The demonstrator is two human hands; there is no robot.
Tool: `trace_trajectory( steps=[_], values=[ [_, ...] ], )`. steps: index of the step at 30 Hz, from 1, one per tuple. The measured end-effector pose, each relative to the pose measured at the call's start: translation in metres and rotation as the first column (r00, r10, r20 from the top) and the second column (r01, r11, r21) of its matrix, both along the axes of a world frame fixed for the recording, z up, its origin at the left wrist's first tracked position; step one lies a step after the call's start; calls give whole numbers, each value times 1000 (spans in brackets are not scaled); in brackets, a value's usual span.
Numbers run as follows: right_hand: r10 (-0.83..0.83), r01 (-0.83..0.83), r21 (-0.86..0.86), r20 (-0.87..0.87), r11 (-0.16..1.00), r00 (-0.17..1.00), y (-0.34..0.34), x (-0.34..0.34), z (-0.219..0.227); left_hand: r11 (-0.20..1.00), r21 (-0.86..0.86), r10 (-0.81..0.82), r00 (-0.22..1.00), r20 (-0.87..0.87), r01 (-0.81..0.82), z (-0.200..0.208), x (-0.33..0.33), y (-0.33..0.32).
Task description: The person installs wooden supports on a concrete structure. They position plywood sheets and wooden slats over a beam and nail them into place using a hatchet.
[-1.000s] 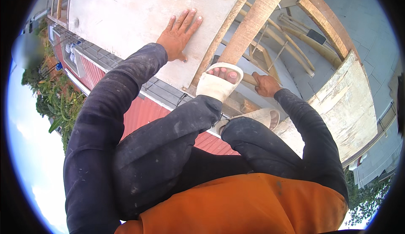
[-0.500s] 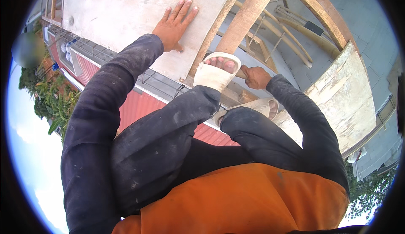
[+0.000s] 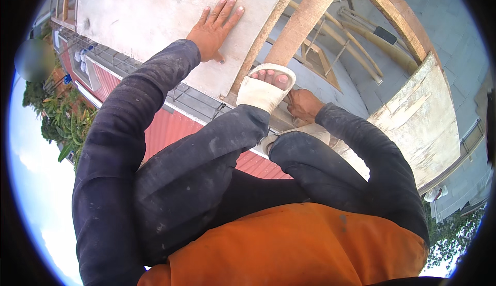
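My left hand (image 3: 210,32) lies flat with spread fingers on a pale, scuffed plywood panel (image 3: 139,12). Lower and to the right, my right hand (image 3: 304,105) is closed beside my left foot in its cream sandal (image 3: 264,91). A short wooden handle showed in its grip half a second ago; the foot and the fingers now hide it and whatever is at its end. Just above this hand, a wooden beam (image 3: 305,22) runs away between the panel's edge and an open gap. My right foot is partly covered by my right forearm.
I squat high up on timber framing. Through the gap on the right lie poles (image 3: 382,48) and a grey floor (image 3: 449,33) far below. Another worn plywood sheet (image 3: 418,115) is at right. Red corrugated roofing (image 3: 170,136) shows beneath me, with plants (image 3: 67,123) at left.
My right hand has moved slightly left and down, closer behind my left foot, and the handle has gone out of sight. My left hand stays put on the panel.
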State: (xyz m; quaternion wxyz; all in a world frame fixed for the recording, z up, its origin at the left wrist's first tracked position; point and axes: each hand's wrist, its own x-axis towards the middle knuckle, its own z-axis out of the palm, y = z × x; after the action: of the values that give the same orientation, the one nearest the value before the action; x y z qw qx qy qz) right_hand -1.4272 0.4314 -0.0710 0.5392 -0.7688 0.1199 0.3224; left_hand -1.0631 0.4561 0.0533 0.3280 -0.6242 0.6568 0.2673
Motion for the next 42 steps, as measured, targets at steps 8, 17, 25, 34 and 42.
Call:
trace_trajectory(
  steps=[8,17,25,34,42],
  values=[
    [-307,210,-288,-353,934,884,-39,-70,-88,1000,-17,14,1000,-16,-14,-3,-1,-8],
    [57,-56,28,-52,998,997,-21,-7,-3,1000,-2,-15,1000,-26,14,-1,-3,0],
    [-402,294,-323,-353,900,845,-44,-64,-90,999,-40,-2,1000,-14,1,-2,-1,-10],
    [45,-43,30,-81,999,996,-10,-28,15,1000,26,-3,999,-40,4,-4,-9,4],
    [-463,361,-300,-434,883,773,-65,-71,-74,1000,-10,15,1000,13,-15,-5,-4,-12]
  ],
)
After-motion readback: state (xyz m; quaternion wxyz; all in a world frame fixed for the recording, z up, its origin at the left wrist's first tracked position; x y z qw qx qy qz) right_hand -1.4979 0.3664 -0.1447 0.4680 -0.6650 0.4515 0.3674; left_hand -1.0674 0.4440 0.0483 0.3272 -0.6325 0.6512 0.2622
